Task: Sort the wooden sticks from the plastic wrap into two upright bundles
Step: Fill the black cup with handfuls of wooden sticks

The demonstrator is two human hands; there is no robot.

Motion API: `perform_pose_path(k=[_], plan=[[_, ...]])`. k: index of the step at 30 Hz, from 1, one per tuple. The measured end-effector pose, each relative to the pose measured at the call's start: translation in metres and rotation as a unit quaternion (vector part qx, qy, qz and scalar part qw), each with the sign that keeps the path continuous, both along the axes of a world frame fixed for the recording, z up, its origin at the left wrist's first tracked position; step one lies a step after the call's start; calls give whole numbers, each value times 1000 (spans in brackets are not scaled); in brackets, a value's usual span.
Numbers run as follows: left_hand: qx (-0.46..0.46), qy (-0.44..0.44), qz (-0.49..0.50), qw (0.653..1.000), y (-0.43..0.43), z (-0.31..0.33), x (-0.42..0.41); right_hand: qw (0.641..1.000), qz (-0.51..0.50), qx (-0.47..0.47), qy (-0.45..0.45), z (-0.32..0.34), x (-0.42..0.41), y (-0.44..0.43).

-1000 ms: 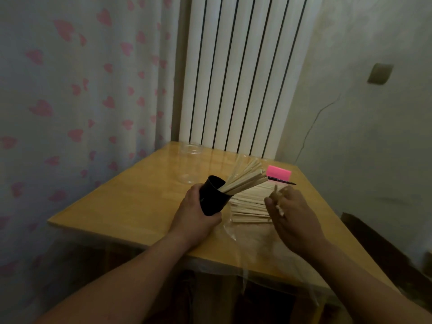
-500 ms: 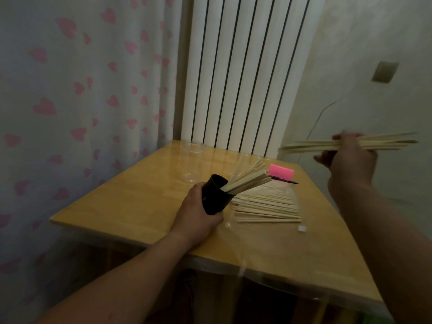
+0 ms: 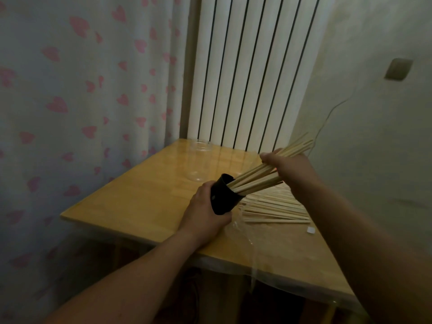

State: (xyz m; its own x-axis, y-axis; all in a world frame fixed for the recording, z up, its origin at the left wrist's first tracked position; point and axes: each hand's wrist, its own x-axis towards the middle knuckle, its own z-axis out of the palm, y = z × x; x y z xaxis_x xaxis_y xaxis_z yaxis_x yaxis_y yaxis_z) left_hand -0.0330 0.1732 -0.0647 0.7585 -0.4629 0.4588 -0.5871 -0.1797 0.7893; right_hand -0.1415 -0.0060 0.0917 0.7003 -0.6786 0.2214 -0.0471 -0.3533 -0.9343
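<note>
Head view shows your left hand [image 3: 205, 206] curled round a black cup [image 3: 224, 197], fingers wrapped about its lower wall, holding it tilted so the mouth faces up and to the right. You cannot tell from this angle whether the cup's base touches the table [image 3: 140, 202]. Your right hand [image 3: 287, 167] is closed in a fist round a bundle of wooden sticks [image 3: 254, 181]. The bundle's lower ends sit inside the cup's mouth, and its upper ends stick out past your knuckles, slanting up toward the wall. More loose sticks [image 3: 275, 206] lie fanned out flat on the plastic wrap [image 3: 245, 232], just right of the cup and partly hidden under your right forearm. The wrap is a clear sheet that trails toward the near table edge and hangs over it. A small white scrap [image 3: 310, 230] lies on the table near the right ends of the loose sticks. A clear jar [image 3: 199, 162] stands upright near the far corner of the table, behind the cup and apart from it. Beyond the table you have a white ribbed radiator [image 3: 245, 66], and a curtain [image 3: 70, 90] with pink hearts hangs to the left.
</note>
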Motion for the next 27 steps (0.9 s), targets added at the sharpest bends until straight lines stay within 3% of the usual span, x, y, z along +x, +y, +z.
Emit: perform_pose_path(k=[4, 8, 12, 16, 21, 27], plan=[[0, 1, 2, 1000, 1, 0, -1, 999, 31, 37, 8, -1, 4, 3], [3, 0, 2, 1000, 1, 0, -1, 993, -5, 96, -63, -2, 5, -2], [4, 4, 3, 1000, 1, 1, -1, 993, -20, 22, -112, 0, -3, 9], [8, 2, 3, 1000, 2, 1, -2, 993, -4, -92, -71, -14, -6, 22], [15, -8, 6, 1000, 2, 1, -2, 992, -77, -28, -96, -11, 3, 7], [15, -11, 10, 1000, 1, 0, 0, 994, -38, -26, -103, -10, 4, 6]])
